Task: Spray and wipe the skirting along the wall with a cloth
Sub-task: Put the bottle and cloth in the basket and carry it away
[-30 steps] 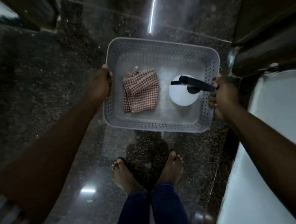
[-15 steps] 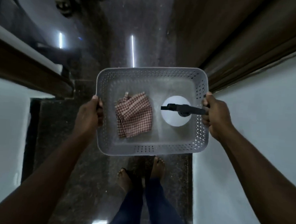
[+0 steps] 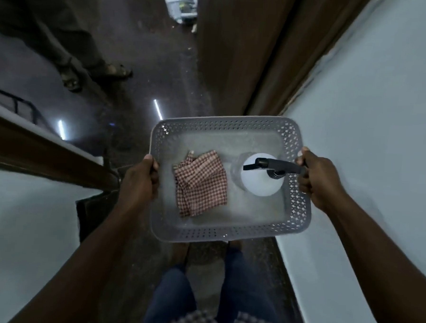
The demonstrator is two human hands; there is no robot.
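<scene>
A pale wall is running along the left, topped by a brown ledge. Farther off, a second person's sandalled feet are standing on the dark floor. The left hand is gripping the basket by its left rim. Inside, a folded checked cloth is lying left of a white spray bottle standing upright. The right hand is gripping the right rim. A white wall is filling the right, with dark skirting along its base.
</scene>
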